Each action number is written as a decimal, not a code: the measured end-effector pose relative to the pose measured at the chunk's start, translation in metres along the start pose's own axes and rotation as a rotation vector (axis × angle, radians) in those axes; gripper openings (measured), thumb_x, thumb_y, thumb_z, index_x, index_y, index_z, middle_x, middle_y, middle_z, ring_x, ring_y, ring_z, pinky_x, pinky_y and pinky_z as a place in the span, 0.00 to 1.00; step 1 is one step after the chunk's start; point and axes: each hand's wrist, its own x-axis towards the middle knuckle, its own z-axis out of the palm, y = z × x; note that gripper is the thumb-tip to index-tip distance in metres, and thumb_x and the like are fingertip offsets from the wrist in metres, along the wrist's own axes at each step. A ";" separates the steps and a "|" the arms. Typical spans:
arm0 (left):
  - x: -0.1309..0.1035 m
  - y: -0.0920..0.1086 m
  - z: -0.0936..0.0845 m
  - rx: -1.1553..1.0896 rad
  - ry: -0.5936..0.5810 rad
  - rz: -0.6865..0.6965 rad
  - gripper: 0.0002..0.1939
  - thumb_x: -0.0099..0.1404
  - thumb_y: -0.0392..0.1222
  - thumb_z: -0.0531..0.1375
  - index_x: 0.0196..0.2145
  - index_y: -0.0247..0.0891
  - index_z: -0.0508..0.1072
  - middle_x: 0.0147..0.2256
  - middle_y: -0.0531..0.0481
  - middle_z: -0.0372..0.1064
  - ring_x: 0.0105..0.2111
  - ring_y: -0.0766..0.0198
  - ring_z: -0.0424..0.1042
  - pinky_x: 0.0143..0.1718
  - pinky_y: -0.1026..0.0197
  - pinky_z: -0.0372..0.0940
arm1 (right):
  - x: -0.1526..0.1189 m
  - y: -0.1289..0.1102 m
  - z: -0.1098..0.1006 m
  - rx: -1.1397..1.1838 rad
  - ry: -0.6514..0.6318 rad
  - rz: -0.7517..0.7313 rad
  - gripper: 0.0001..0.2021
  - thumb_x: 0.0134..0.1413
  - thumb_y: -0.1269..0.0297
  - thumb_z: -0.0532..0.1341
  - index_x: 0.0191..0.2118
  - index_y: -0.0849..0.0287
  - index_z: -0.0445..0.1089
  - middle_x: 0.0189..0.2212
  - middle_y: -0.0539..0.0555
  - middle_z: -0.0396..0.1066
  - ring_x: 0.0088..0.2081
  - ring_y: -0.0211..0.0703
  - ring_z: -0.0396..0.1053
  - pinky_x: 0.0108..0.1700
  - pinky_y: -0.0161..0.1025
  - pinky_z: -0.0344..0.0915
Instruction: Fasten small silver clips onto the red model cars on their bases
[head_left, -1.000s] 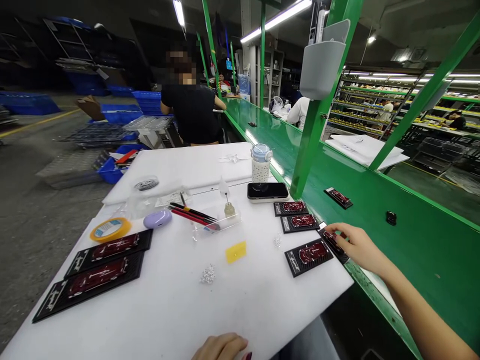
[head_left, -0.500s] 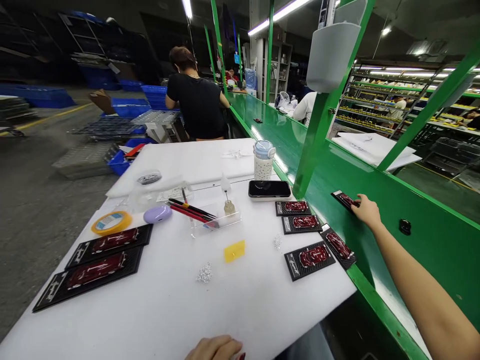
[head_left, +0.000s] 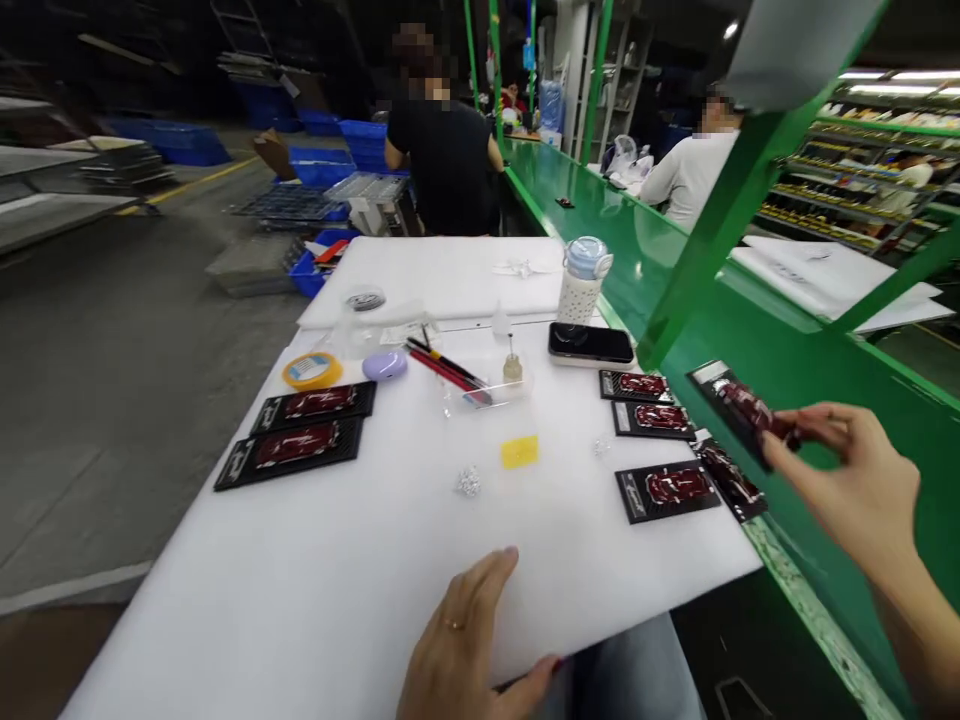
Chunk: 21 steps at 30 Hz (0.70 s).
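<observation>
My right hand [head_left: 851,465] grips a dark red model car [head_left: 742,405] on a black base and holds it above the green bench, its fingers at the car's near end. My left hand [head_left: 469,630] is over the front of the white table [head_left: 315,580], thumb apart from the fingers, holding nothing. Between the hands and the pillar, a similar model car [head_left: 679,487] lies on the table. Another model car [head_left: 727,475] lies tilted on the table's right edge. Two more, a nearer one [head_left: 652,418] and a farther one [head_left: 636,385], lie behind.
At left lie two model cars [head_left: 296,443], yellow tape [head_left: 312,371] and a purple case [head_left: 385,365]. Pens [head_left: 450,370], a small bottle [head_left: 512,368], a phone [head_left: 591,344] and a cup [head_left: 581,285] stand behind small silvery bits [head_left: 469,481] and a yellow piece [head_left: 520,451]. A green pillar [head_left: 705,240] rises at right.
My right hand has lifted the model car off the green bench and brought it nearer. My left hand has come further into view over the table, its thumb now spread. The view has shifted.
</observation>
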 end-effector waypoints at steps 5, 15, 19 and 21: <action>-0.009 0.011 -0.005 0.041 -0.133 -0.149 0.75 0.44 0.70 0.72 0.73 0.28 0.38 0.66 0.23 0.57 0.62 0.36 0.69 0.49 0.43 0.79 | -0.155 -0.086 0.030 0.218 -0.357 -0.270 0.17 0.55 0.58 0.68 0.50 0.41 0.68 0.39 0.51 0.79 0.37 0.49 0.79 0.39 0.46 0.77; 0.010 -0.008 -0.018 -0.193 -0.444 -0.055 0.78 0.44 0.57 0.78 0.73 0.42 0.28 0.72 0.31 0.44 0.72 0.37 0.51 0.64 0.35 0.69 | -0.015 -0.157 0.107 0.180 -0.606 -0.451 0.13 0.59 0.52 0.63 0.36 0.56 0.79 0.28 0.53 0.78 0.27 0.41 0.72 0.34 0.40 0.66; 0.020 -0.017 -0.022 -0.147 -0.544 -0.033 0.74 0.43 0.60 0.77 0.73 0.40 0.35 0.73 0.37 0.44 0.74 0.41 0.48 0.68 0.38 0.65 | 0.040 -0.203 0.186 -0.002 -0.468 -0.367 0.14 0.61 0.58 0.64 0.43 0.62 0.80 0.31 0.57 0.76 0.35 0.47 0.72 0.44 0.47 0.67; 0.018 -0.019 -0.020 -0.097 -0.559 -0.023 0.76 0.41 0.69 0.74 0.73 0.37 0.37 0.73 0.36 0.44 0.73 0.41 0.49 0.69 0.39 0.64 | 0.047 -0.218 0.198 -0.069 -0.494 -0.357 0.14 0.62 0.59 0.63 0.43 0.66 0.79 0.31 0.58 0.74 0.39 0.49 0.73 0.47 0.48 0.66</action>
